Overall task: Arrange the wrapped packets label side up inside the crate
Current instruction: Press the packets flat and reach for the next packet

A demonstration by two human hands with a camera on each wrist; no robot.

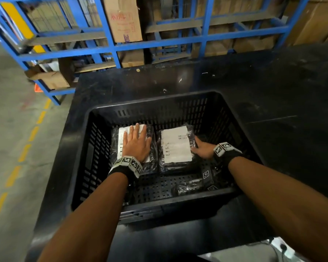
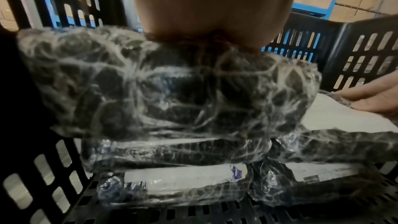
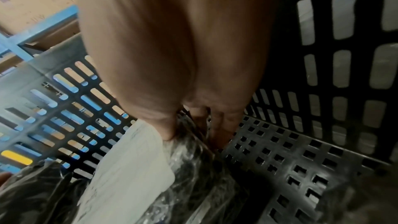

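Observation:
Inside the black slotted crate (image 1: 159,98) two plastic-wrapped packets lie side by side, white labels up. My left hand (image 1: 136,142) lies flat with straight fingers on the left packet (image 1: 152,136), covering most of its label. The left wrist view shows my palm (image 2: 211,6) pressing this packet (image 2: 150,83), which tops a stack of others (image 2: 172,181). My right hand (image 1: 202,148) is at the right edge of the right packet (image 1: 175,146). In the right wrist view its fingers (image 3: 219,132) run straight down the packet's side to the crate floor (image 3: 301,159), thumb at the label (image 3: 129,168).
Another wrapped packet (image 1: 189,186) lies dark side up near the crate's front right corner. The crate stands on a black table (image 1: 273,87). Blue metal racks (image 1: 159,42) with cardboard boxes stand behind, and a concrete floor (image 1: 11,129) with yellow dashes is at the left.

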